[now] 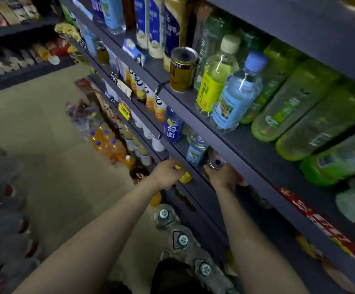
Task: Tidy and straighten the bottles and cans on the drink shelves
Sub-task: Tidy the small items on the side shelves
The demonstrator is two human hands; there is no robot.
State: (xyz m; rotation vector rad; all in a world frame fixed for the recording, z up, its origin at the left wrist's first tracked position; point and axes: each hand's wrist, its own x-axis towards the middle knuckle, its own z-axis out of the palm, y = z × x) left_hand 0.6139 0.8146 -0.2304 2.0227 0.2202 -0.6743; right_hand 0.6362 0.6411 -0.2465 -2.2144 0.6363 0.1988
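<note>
Two bare forearms, no sleeves in view, no watch, rings or gloves on the left hand (165,174) or right hand (222,177), dark garment at the bottom edge.

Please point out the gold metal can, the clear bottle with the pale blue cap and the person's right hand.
gold metal can (182,70): head view, on its side wall.
clear bottle with the pale blue cap (235,96): head view, on its body.
right hand (222,177): head view, on its back.

One head cam only, wide-angle. Looks fwd and down along the shelves (231,145), close in. Left hand (167,174) and right hand (222,176) near frame centre, at arm's reach; shelves run up-right past them, floor (34,124) to their left.
</note>
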